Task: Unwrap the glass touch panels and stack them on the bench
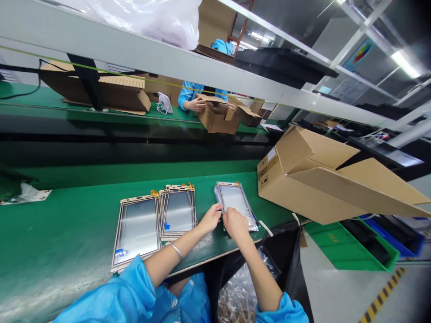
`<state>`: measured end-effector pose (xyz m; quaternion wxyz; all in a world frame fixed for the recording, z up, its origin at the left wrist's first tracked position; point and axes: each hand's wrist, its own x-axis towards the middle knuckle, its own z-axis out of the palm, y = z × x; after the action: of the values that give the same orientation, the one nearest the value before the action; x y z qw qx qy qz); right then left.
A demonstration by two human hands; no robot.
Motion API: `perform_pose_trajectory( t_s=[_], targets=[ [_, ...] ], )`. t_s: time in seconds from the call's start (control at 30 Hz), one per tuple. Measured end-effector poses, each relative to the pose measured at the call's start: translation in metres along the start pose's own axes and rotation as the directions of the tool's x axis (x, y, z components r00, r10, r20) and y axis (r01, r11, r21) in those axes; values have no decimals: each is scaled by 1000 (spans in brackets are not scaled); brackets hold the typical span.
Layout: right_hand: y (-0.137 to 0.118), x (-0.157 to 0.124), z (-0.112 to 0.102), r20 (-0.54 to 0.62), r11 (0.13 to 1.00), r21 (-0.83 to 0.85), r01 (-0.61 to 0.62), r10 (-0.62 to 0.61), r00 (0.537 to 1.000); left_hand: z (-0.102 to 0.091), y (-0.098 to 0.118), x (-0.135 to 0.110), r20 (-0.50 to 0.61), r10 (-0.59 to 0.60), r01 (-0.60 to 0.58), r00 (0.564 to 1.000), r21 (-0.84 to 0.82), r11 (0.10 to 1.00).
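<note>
A stack of plastic-wrapped touch panels (233, 197) lies near the bench's front edge, with clear film bunched along its left side. At the left edge of this stack, my left hand (212, 218) has its fingers bent in against the wrapping. My right hand (235, 223) is closed over the stack's lower left part, its knuckles hiding what the fingertips pinch. Both hands are close together. Left of them rest overlapping touch panels (180, 208) with orange flex tails and blue tabs. Farther left lies another pile of panels (139, 229), partly behind my left forearm.
An open cardboard box (286, 179) stands to the right on the green bench (67, 224). Below the front edge hangs a black bag (292, 251) holding clear plastic. Green (350, 246) and blue bins stand at right. Across the line, a co-worker (188, 96) handles a carton.
</note>
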<state>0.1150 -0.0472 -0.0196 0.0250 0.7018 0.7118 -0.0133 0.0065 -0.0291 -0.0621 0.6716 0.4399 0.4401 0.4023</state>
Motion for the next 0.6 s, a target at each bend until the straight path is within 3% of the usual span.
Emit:
perform_pose_trajectory(
  t_s=[0.2, 0.43, 0.6],
  targets=[
    [11, 5, -3, 31, 989, 138, 43, -48, 998, 0, -1, 9, -3, 54, -54, 999, 92, 994],
    [36, 16, -20, -12, 930, 364, 53, -53, 999, 4, 18, 8, 12, 194, -192, 981, 215, 958],
    [45, 22, -25, -59, 858, 506, 89, -68, 996, 18, 24, 16, -25, 118, -110, 993, 229, 967]
  ],
)
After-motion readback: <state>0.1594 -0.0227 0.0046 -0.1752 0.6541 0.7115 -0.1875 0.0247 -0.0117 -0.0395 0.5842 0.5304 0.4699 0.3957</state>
